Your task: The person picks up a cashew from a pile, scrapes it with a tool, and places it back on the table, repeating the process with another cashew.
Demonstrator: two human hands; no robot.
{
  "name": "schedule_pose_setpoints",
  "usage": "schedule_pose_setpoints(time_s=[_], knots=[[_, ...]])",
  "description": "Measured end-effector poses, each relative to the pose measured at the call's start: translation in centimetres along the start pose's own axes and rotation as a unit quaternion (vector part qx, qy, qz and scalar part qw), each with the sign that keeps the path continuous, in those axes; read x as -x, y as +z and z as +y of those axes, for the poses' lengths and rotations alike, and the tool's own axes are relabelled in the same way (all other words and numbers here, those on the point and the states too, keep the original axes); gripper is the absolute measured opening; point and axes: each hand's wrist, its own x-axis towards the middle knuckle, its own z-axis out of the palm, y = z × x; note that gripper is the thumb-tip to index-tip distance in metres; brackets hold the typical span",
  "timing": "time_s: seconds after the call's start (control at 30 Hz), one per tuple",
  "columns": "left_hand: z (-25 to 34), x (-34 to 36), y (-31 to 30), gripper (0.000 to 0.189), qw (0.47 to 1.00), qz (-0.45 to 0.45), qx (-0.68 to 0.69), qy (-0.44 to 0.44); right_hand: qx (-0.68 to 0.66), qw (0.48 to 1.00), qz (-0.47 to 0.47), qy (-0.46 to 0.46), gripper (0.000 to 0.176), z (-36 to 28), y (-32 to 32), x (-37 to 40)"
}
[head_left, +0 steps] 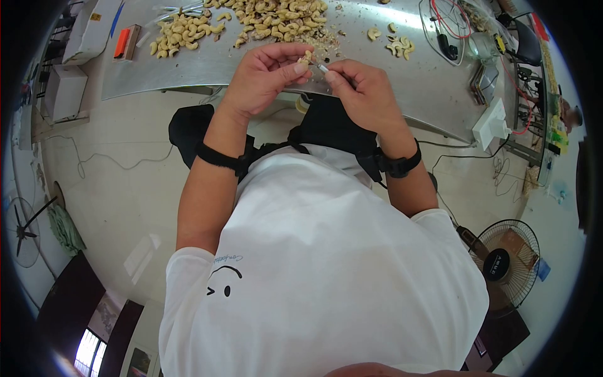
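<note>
My left hand [267,78] pinches a cashew nut [306,58] between thumb and fingertips, above the near edge of the metal table [213,69]. Facing it, my right hand [366,88] grips a small tool with a whitish handle [323,68]. The tool's thin tip points at the cashew; whether it touches the nut is too small to tell. Just beyond my hands lies a large heap of cashews [276,22] with brown skin crumbs [323,45] beside it. A smaller pile of cashews [179,34] is to the left, and several pieces [400,47] lie to the right.
An orange-and-brown box-like item [127,43] sits at the table's left. On the right are red and black cables [447,44], a glass jar [480,45] and a white power strip [492,125]. A fan [505,264] stands lower right.
</note>
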Motion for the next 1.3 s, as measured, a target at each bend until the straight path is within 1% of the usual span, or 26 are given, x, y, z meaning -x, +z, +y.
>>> schedule_pose_setpoints(time_s=[0.1,0.2,0.3,0.4,0.5,0.6,0.9,1.0,1.1,1.2,1.3], knots=[[-0.01,-0.06,-0.10,0.033,1.000,-0.011,0.004,0.003,-0.002,1.000,-0.007,0.012,0.015,0.32,0.05,-0.02],[-0.02,-0.08,-0.31,0.033,1.000,-0.019,0.004,0.002,0.014,1.000,-0.001,0.003,0.014,0.01,0.02,-0.01],[0.09,-0.11,-0.39,0.032,1.000,-0.025,0.002,-0.006,0.041,0.996,0.066,-0.046,0.015,-0.27,0.48,0.00],[0.27,-0.10,-0.27,0.031,1.000,-0.024,0.011,-0.013,0.049,0.993,0.089,-0.068,0.015,-0.03,0.47,-0.04],[0.17,0.03,-0.45,0.033,0.999,-0.023,0.024,-0.020,0.031,0.997,0.050,-0.057,0.015,-0.42,0.07,0.09],[0.10,-0.01,-0.46,0.034,0.999,-0.028,0.027,-0.020,0.006,1.000,0.010,-0.022,0.014,0.19,0.15,0.14],[0.02,0.01,-0.32,0.031,1.000,-0.030,0.003,-0.001,0.007,1.000,-0.018,-0.005,0.016,0.28,-0.19,-0.09],[0.11,-0.07,-0.47,0.031,0.999,-0.034,-0.006,-0.012,0.016,1.000,-0.012,-0.008,0.016,0.23,-0.26,-0.01],[0.32,-0.16,-0.46,0.030,0.999,-0.036,-0.013,-0.023,0.041,0.996,0.056,-0.061,0.016,0.36,0.23,-0.03],[0.23,-0.21,-0.46,0.030,0.999,-0.039,0.003,-0.020,0.041,0.989,0.099,-0.097,0.017,0.11,0.43,-0.10],[0.19,-0.14,-0.46,0.030,0.999,-0.035,0.012,-0.018,0.018,0.997,0.054,-0.053,0.016,0.20,0.16,0.11]])
